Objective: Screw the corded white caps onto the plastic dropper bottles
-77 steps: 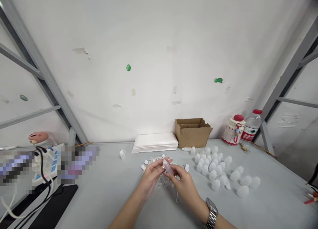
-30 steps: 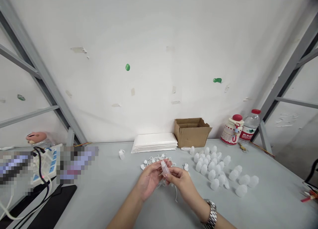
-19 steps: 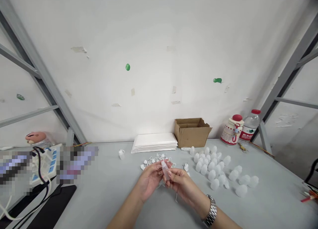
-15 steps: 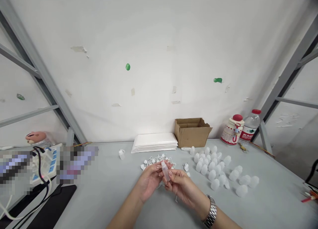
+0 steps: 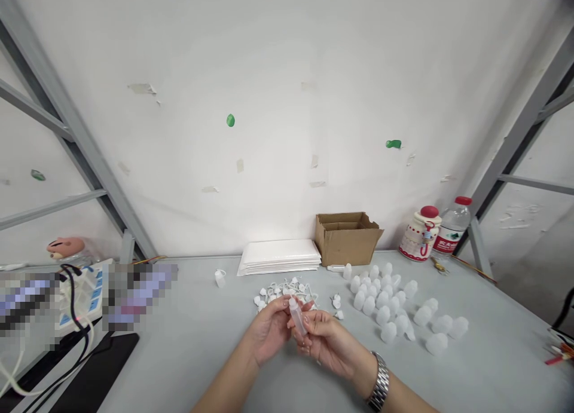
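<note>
A small translucent plastic bottle [image 5: 296, 317] with a narrow nozzle top is held upright and slightly tilted between my hands. My right hand [image 5: 329, 341] pinches its lower body between thumb and fingers. At the bottle's neck, the fingers of my left hand [image 5: 271, 326] close in from the left, some of them hidden behind it. Just beyond my hands lies a pile of white caps with looped straps [image 5: 273, 290], partly covered by my fingers. One capped bottle [image 5: 219, 278] stands apart on the left. Two loose caps [image 5: 336, 302] lie to the right of the pile.
Many frosted white rounded pieces [image 5: 383, 299] spread over the right of the grey table. At the back stand white padded envelopes [image 5: 278, 256], a cardboard box [image 5: 345, 245], a jar [image 5: 419, 236] and a water bottle [image 5: 452, 228]. A power strip [image 5: 85, 296] with cables occupies the left.
Both hands have lowered slightly toward me with the small bottle between them. More of the cap pile shows behind my fingers.
</note>
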`<state>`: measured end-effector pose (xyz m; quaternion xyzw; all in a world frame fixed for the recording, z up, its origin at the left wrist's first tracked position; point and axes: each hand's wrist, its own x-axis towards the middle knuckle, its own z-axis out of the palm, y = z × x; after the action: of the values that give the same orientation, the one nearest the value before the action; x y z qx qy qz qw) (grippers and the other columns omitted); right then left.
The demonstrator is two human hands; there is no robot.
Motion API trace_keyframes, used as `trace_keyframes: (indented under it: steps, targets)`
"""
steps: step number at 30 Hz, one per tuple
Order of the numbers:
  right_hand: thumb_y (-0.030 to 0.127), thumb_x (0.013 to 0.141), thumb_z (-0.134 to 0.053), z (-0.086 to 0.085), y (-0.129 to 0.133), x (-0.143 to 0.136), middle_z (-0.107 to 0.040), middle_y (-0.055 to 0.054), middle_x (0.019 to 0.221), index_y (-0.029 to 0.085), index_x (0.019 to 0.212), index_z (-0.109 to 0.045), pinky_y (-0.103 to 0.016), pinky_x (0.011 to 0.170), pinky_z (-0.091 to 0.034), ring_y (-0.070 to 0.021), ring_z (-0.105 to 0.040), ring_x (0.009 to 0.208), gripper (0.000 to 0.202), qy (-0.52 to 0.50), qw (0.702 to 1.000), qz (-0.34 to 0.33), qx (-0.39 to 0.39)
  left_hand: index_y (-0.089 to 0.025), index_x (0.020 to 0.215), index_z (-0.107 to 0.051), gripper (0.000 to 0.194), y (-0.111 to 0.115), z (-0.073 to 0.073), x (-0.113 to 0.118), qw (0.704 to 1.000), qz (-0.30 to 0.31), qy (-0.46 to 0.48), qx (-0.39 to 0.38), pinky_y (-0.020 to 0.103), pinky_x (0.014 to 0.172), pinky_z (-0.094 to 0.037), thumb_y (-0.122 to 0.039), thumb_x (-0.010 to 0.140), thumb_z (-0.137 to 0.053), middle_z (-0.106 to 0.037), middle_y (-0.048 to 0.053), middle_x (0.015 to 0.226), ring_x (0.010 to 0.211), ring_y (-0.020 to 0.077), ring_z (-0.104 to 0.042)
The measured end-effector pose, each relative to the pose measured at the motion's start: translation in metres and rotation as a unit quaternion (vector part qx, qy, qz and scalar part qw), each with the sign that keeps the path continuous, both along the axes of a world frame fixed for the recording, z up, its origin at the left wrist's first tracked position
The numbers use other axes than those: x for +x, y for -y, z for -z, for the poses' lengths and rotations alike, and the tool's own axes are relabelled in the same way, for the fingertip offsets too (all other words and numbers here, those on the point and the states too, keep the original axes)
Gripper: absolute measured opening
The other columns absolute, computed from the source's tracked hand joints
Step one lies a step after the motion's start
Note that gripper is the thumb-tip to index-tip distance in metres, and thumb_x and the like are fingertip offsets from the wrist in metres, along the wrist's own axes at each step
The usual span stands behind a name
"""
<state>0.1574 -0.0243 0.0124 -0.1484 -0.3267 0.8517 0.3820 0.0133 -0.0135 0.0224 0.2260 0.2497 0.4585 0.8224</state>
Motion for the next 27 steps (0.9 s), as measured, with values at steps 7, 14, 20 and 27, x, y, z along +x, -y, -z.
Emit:
trace_keyframes:
  steps: [7, 14, 20, 27]
  targets:
    - [0.028, 0.066, -0.076, -0.01, 0.001, 0.0, -0.063, -0.006, 0.068, 0.008, 0.077, -0.071, -0.022, 0.058, -0.039, -0.0081, -0.051, 0.056, 0.023, 0.057, 0.995, 0.069, 0.042, -0.016, 0.107, -0.061, 0.034, 0.004, -0.005, 0.005, 0.997, -0.028, -0.071, 0.024, 0.028, 0.073, -0.046, -0.028, 0.076, -0.055, -0.067, 0.011, 0.106, 0.102, 0.0226, -0.058]
    - [0.033, 0.06, -0.079, -0.006, -0.003, -0.003, -0.064, 0.0, 0.063, 0.014, 0.07, -0.068, -0.026, 0.062, -0.041, -0.0113, -0.055, 0.056, 0.024, 0.153, 0.969, 0.175, 0.09, -0.013, 0.106, -0.064, 0.04, 0.006, -0.009, 0.007, 0.994, -0.036, -0.068, 0.082, 0.027, 0.065, -0.042, -0.031, 0.071, -0.055, -0.067, 0.013, 0.106, 0.09, 0.0225, -0.059]
    - [0.036, 0.055, -0.082, -0.002, -0.005, -0.004, -0.061, 0.003, 0.057, 0.017, 0.063, -0.063, -0.025, 0.06, -0.041, -0.0114, -0.054, 0.056, 0.028, 0.191, 0.948, 0.229, 0.111, -0.016, 0.086, -0.069, 0.033, 0.005, -0.007, 0.014, 0.971, -0.105, -0.172, 0.128, 0.029, 0.072, -0.041, -0.03, 0.058, -0.077, -0.07, 0.01, 0.093, 0.091, 0.0244, -0.059]
    - [0.04, 0.063, -0.075, -0.013, -0.002, -0.001, -0.065, 0.0, 0.064, 0.016, 0.077, -0.07, -0.026, 0.064, -0.042, -0.0123, -0.056, 0.061, 0.027, 0.207, 0.951, 0.177, 0.146, -0.018, 0.108, -0.065, 0.042, 0.006, -0.014, 0.004, 0.975, -0.043, -0.16, 0.148, 0.029, 0.068, -0.041, -0.036, 0.07, -0.067, -0.065, 0.013, 0.112, 0.102, 0.0279, -0.056]
